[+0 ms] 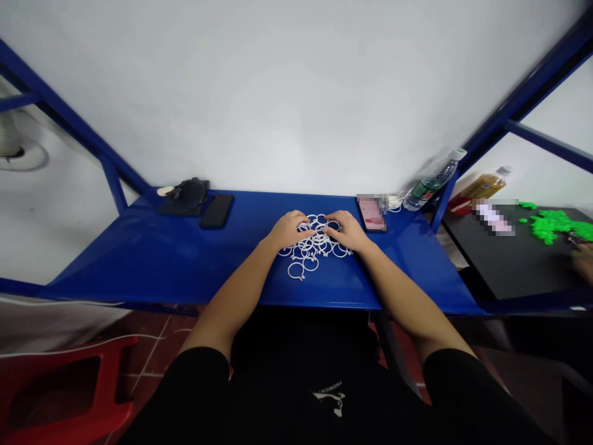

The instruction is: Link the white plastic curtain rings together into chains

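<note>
A heap of white plastic rings, like curtain rings with small tabs (310, 248), lies on the blue table (162, 259) in front of me. My left hand (290, 231) rests on the heap's left side, thumb stretched inward over the rings and fingers curved around the far edge. Mirroring it on the right, my right hand (346, 230) has its thumb apart from its fingers, also touching the rings. Neither hand visibly grips a single ring, though some rings are hidden under the palms. Two rings lie a little loose at the heap's near edge.
A dark phone (217, 211) and a black item (188, 196) lie at back left. Another phone (372, 214), a white cable (395, 202) and a clear bottle (433, 180) are at back right. A co-worker's hand (582, 259) is near green pieces (553, 224) on the black table.
</note>
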Motion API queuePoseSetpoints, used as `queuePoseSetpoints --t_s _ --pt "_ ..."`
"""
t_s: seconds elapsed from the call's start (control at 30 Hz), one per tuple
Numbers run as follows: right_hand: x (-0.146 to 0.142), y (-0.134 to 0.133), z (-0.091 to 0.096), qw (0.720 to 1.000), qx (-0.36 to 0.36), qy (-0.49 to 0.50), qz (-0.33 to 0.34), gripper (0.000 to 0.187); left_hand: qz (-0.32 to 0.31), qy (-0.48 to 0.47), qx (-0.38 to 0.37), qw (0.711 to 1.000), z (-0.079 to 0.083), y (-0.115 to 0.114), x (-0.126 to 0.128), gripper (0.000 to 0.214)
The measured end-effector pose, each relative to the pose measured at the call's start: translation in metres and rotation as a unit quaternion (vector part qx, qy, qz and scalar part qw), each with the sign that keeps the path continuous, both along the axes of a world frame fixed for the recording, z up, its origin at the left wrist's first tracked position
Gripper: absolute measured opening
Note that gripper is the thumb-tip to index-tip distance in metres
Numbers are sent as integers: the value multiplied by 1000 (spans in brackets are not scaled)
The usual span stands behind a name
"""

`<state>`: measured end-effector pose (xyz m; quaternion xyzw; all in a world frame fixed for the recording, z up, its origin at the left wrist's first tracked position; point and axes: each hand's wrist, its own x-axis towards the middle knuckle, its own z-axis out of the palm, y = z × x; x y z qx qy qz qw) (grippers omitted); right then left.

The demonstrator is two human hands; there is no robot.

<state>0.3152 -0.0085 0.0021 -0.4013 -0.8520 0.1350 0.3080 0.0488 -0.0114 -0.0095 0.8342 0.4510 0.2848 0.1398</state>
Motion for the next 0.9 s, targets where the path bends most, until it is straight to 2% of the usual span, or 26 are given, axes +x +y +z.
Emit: queuePoseSetpoints --t_s 0.17,0.3,0.9 --pt "1 5 -13 997 -39 -62 14 69 17 59 -40 997 0 -1 1 61" --pt "2 7 -20 992 -70 -107 18 72 -9 67 -36 997 -2 0 1 59" --pt "1 1 -8 991 -87 -97 35 64 0 85 -41 996 -5 2 0 58"
